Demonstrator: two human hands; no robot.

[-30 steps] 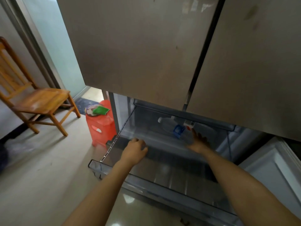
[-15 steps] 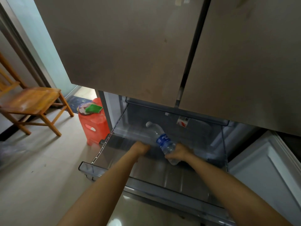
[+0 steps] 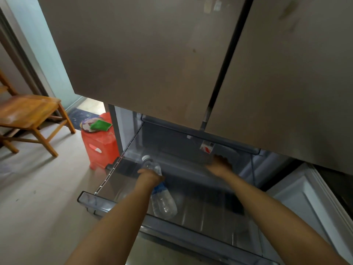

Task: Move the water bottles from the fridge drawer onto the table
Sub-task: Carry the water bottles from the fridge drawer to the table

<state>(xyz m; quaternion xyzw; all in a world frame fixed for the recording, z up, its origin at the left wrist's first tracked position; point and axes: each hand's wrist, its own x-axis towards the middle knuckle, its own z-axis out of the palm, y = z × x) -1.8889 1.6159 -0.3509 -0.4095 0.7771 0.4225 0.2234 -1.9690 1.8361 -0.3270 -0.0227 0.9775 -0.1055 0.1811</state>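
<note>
The tall fridge with matt grey-brown doors (image 3: 152, 64) fills the wall ahead, and beneath the doors its clear plastic drawer (image 3: 89, 199) stands pulled out over the floor. To the left sit a wooden chair (image 3: 28, 111) and a red plastic stool (image 3: 99, 146).

The left hand (image 3: 150, 175) has its fingers wrapped round the upper part of a clear plastic water bottle (image 3: 164, 203) with a blue label. The bottle is tilted, white cap towards the back, base low over the drawer's front half.

The right hand (image 3: 219, 164) reaches deep under the doors. It is blurred, so I cannot tell whether its fingers hold anything.

I'd lift the bottle well clear of the front rim before turning away. The desk is out of sight.
</note>
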